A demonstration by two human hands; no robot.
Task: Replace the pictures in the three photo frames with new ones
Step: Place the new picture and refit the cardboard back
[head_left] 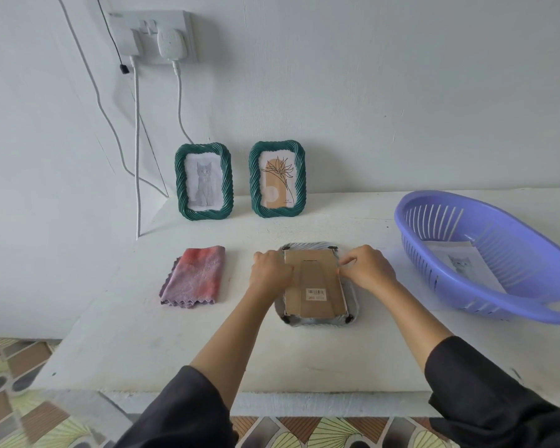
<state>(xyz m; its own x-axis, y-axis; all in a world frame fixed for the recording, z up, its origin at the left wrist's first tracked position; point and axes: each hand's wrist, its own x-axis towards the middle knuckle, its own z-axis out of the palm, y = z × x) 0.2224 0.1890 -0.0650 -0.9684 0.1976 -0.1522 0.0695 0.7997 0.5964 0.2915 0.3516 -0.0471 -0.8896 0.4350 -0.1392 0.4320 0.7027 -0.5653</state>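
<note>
A grey photo frame (pixel 353 310) lies face down in the middle of the white table, its brown cardboard backing (pixel 314 286) with a barcode sticker facing up. My left hand (pixel 270 271) rests on the backing's left edge, fingers curled. My right hand (pixel 367 270) pinches at the backing's upper right edge. Two green twisted-rim frames stand against the wall: the left frame (pixel 203 182) shows a grey cat, the right frame (pixel 277 179) shows a line-drawn flower. A printed cat picture (pixel 463 263) lies in the purple basket.
A purple slotted plastic basket (pixel 485 253) sits at the table's right. A folded pink and purple cloth (pixel 194 276) lies left of the face-down frame. White cables (pixel 138 156) hang from a wall socket (pixel 152 35) down past the table's left edge.
</note>
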